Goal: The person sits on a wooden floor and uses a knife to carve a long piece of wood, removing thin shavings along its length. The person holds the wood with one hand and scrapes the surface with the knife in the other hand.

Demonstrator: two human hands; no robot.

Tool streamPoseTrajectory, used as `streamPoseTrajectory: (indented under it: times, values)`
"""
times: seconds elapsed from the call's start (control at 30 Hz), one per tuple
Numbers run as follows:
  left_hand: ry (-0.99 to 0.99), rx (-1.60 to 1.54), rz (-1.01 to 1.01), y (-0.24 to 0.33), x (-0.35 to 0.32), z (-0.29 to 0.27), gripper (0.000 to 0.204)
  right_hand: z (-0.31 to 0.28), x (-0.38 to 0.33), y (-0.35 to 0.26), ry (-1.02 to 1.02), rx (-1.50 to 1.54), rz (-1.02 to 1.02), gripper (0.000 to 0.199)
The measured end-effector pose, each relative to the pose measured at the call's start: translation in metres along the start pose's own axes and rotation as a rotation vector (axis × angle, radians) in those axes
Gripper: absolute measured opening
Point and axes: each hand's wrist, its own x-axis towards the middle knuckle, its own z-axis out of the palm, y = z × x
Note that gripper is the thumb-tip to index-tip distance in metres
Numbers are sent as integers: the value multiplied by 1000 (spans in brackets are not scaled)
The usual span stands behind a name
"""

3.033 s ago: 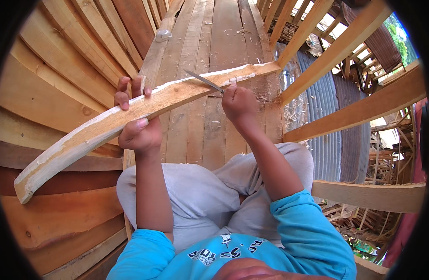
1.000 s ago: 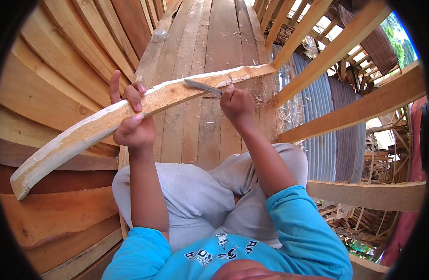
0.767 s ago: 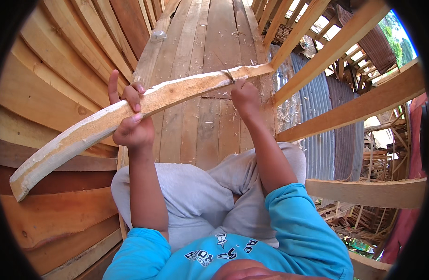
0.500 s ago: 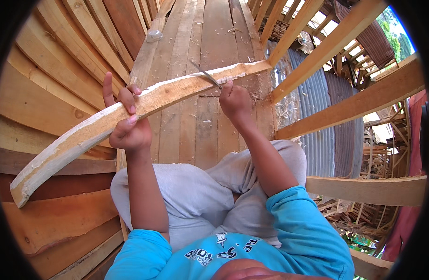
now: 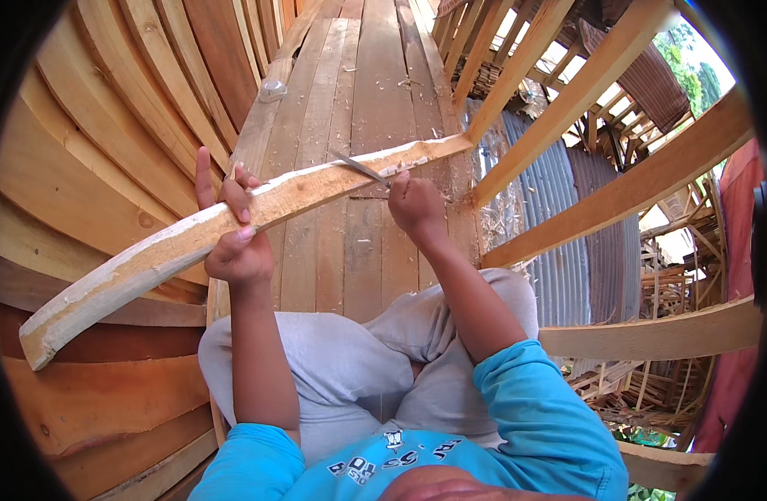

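A long, slightly curved strip of wood (image 5: 162, 250), with pale whitish patches along its edge, lies slantwise in front of me. Its near end reaches far to the left and its far end meets the railing at the right. My left hand (image 5: 242, 250) pinches the strip between thumb and fingers, the index finger sticking up. My right hand (image 5: 417, 203) is closed in a fist on a knife; the handle is hidden inside the fist. The thin grey knife blade (image 5: 360, 168) lies across the strip, pointing up and left.
Wood shavings are scattered over the plank floor (image 5: 325, 250). A small clear container (image 5: 272, 90) stands by the left slatted wall (image 5: 91, 167). Wooden rails (image 5: 621, 179) run along the right, with corrugated metal sheets (image 5: 546, 225) beyond. My legs (image 5: 342, 351) are folded below the strip.
The knife blade now lies at a flatter angle across the wood. The whole view has shifted a little. My left hand keeps its hold at about the same place on the strip.
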Motion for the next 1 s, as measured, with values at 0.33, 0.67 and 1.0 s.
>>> streamPoseTrajectory:
  times: [0.33,0.67,1.0]
  values:
    - [111,-108,46,1,-1,18,116,-9,12,9,72,37,109,58]
    - [143,-53,84,-7,1,14,44,-12,22,24,114,99,324,57]
    - [1,-151,67,-14,2,2,44,-4,31,39,180,58,271,58]
